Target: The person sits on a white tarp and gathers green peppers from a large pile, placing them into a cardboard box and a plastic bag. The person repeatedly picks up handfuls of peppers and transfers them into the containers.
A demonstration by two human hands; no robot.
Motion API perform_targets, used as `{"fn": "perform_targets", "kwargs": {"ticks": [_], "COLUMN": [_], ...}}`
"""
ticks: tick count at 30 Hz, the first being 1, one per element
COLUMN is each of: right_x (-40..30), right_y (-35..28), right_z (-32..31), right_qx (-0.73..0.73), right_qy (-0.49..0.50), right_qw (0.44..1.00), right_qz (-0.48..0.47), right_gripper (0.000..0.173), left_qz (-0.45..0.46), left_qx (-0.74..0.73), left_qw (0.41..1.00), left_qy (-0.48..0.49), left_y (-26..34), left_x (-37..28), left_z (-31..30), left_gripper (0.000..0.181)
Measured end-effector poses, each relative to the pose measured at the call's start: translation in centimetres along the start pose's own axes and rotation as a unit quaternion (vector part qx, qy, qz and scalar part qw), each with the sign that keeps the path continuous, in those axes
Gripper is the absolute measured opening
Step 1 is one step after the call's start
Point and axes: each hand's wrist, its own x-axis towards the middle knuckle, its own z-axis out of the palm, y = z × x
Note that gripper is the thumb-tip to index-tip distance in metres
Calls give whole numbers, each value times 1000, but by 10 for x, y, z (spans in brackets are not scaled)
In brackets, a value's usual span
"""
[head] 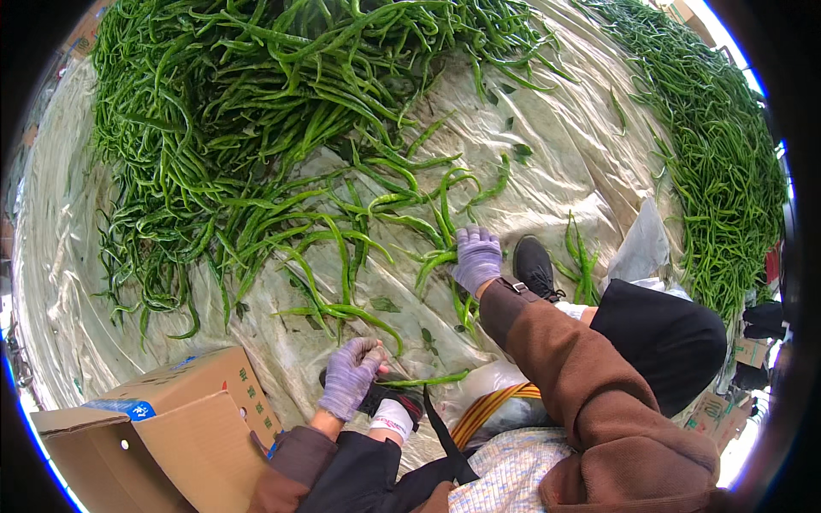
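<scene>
My left hand, in a purple knit glove, is low in the view with its fingers curled. One long green chili pepper sticks out from it to the right, over a dark shoe; its gripped end is partly hidden. Farther up and to the right, my right hand, gloved the same way, closes around several green chili peppers. Their ends show to the left of the hand and below it. Loose chili peppers lie scattered on the pale plastic sheet between the hands and a large heap.
A cardboard box with raised flaps stands at lower left. Another long heap of chili peppers runs along the right. A few peppers lie beside my right shoe. Leaves dot the sheet. Striped strapping is between my legs.
</scene>
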Motion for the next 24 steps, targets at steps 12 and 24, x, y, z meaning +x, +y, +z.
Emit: {"fn": "perform_targets", "kwargs": {"ticks": [12,24], "right_x": [22,-13], "right_y": [15,130], "right_z": [9,-265], "right_qx": [253,689], "right_qy": [-44,-22], "right_qw": [966,716], "right_qz": [29,-105], "right_gripper": [48,11], "left_qz": [17,119], "left_qx": [-30,126], "left_qw": [999,985], "left_qy": [22,-9], "left_y": [-12,102], "left_x": [5,-9], "left_z": [-10,4], "left_gripper": [20,21]}}
